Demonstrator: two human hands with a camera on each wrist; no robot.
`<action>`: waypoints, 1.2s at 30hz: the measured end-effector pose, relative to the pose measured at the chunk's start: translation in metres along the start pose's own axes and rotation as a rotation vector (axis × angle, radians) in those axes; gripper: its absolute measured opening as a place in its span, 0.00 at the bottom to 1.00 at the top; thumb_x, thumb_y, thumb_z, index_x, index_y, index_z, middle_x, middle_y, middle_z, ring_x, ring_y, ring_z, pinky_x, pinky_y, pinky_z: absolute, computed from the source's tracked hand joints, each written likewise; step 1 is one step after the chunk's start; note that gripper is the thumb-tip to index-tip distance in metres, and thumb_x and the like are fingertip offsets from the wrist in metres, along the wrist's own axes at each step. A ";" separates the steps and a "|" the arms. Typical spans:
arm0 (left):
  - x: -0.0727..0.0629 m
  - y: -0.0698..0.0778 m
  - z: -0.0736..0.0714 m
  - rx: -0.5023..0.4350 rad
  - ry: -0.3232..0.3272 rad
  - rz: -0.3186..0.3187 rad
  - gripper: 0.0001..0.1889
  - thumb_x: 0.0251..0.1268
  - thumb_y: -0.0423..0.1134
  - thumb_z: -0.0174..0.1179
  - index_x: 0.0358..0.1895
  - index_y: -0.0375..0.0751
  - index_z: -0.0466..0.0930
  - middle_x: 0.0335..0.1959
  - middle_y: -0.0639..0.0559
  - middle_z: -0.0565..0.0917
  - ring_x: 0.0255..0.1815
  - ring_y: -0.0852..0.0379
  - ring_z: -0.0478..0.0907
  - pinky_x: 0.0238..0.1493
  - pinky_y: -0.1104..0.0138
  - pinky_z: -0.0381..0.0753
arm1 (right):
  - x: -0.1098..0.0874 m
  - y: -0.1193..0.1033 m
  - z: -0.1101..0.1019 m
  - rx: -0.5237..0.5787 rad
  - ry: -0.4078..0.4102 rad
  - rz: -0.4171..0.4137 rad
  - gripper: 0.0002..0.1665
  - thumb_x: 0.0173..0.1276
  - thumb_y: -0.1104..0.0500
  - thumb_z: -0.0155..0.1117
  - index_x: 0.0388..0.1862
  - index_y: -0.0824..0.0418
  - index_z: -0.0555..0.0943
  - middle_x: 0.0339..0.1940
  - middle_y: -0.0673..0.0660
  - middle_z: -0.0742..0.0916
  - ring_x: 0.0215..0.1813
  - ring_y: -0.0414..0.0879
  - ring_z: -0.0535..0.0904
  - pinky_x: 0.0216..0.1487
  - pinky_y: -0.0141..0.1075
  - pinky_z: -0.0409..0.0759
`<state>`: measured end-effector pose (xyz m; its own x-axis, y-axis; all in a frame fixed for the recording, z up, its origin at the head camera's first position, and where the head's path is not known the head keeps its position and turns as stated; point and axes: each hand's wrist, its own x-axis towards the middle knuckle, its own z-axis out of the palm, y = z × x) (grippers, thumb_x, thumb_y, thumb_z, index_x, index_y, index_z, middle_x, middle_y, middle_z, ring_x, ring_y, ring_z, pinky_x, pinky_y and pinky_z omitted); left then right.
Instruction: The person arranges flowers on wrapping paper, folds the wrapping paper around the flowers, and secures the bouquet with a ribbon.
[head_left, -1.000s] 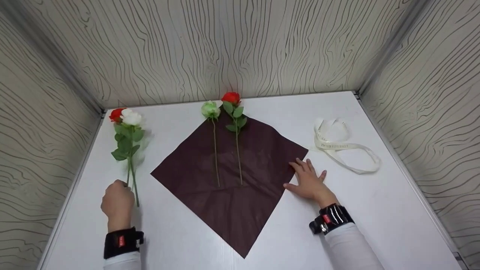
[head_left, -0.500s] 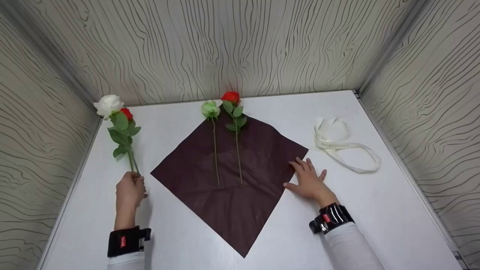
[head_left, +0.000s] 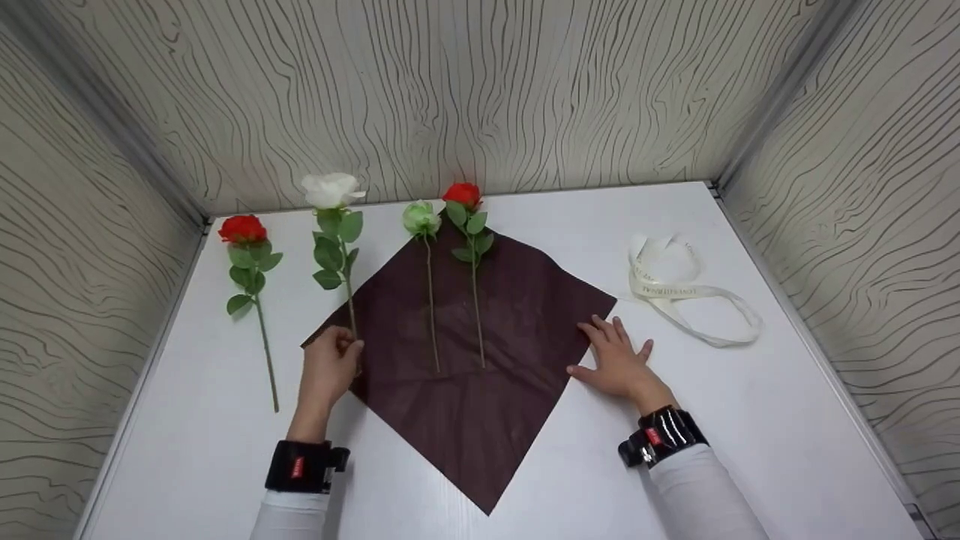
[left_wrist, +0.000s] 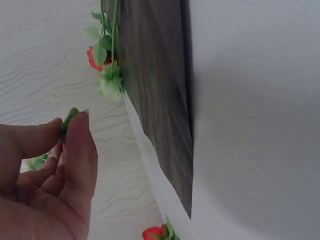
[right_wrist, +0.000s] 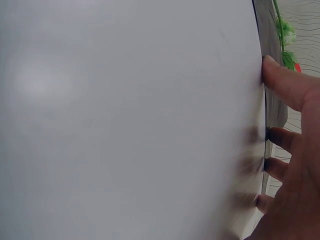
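My left hand (head_left: 328,367) pinches the stem of a white rose (head_left: 332,191) between thumb and finger; the left wrist view shows the green stem end (left_wrist: 70,120) at the fingertips. The rose overlaps the left corner of a dark maroon wrapping sheet (head_left: 465,435), laid out as a diamond. On that sheet lie a pale green flower (head_left: 421,219) and a red rose (head_left: 462,196), side by side with stems toward me. My right hand (head_left: 619,364) rests spread on the sheet's right edge, its fingertips (right_wrist: 274,135) touching the edge in the right wrist view.
Another red rose (head_left: 244,229) lies on the white table (head_left: 187,465) at the left. A loosely looped cream ribbon with lettering (head_left: 690,291) is on the right, beyond the sheet's corner. Wood-grain patterned walls (head_left: 465,97) enclose the table at the back and sides.
My left hand lifted the white rose off the red one at the left and carried it right, over to the sheet's left corner. The right hand has stayed put.
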<state>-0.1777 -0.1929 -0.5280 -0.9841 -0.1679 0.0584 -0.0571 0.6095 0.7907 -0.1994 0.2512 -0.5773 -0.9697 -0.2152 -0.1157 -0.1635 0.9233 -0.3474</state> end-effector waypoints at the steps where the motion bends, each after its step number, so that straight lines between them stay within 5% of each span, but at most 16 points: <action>1: 0.001 0.005 0.006 -0.016 -0.009 0.009 0.06 0.58 0.34 0.57 0.36 0.35 0.74 0.25 0.47 0.77 0.18 0.57 0.75 0.19 0.66 0.74 | 0.000 0.000 0.000 0.003 0.000 -0.001 0.47 0.51 0.32 0.57 0.66 0.51 0.59 0.69 0.55 0.57 0.69 0.60 0.40 0.46 0.73 0.34; 11: 0.003 0.036 0.067 -0.050 -0.156 0.059 0.05 0.58 0.34 0.57 0.35 0.36 0.74 0.22 0.52 0.77 0.16 0.59 0.74 0.17 0.67 0.74 | 0.000 -0.001 0.000 0.000 0.004 0.000 0.47 0.50 0.31 0.57 0.66 0.50 0.59 0.69 0.55 0.57 0.69 0.60 0.40 0.47 0.73 0.34; 17: 0.006 0.046 0.092 -0.060 -0.215 0.072 0.07 0.58 0.33 0.56 0.37 0.33 0.74 0.22 0.50 0.76 0.16 0.58 0.75 0.17 0.68 0.74 | 0.000 0.000 -0.001 0.007 -0.002 0.002 0.47 0.51 0.32 0.57 0.66 0.50 0.59 0.69 0.55 0.57 0.69 0.60 0.40 0.47 0.73 0.33; 25: 0.013 0.051 0.107 0.013 -0.232 -0.012 0.06 0.59 0.36 0.56 0.34 0.37 0.73 0.21 0.51 0.76 0.15 0.59 0.74 0.17 0.67 0.73 | 0.001 0.001 0.001 0.011 -0.006 0.005 0.47 0.50 0.32 0.58 0.66 0.50 0.59 0.69 0.54 0.57 0.69 0.59 0.40 0.46 0.73 0.33; 36: 0.022 0.050 0.113 0.157 -0.178 -0.067 0.06 0.56 0.38 0.59 0.27 0.41 0.75 0.19 0.51 0.76 0.13 0.59 0.72 0.19 0.67 0.71 | 0.000 0.000 -0.001 0.023 -0.002 0.008 0.47 0.50 0.32 0.59 0.66 0.50 0.59 0.69 0.55 0.57 0.69 0.60 0.40 0.47 0.72 0.32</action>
<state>-0.2211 -0.0786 -0.5564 -0.9906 -0.0811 -0.1100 -0.1347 0.7169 0.6840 -0.1994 0.2513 -0.5763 -0.9706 -0.2087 -0.1200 -0.1517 0.9173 -0.3683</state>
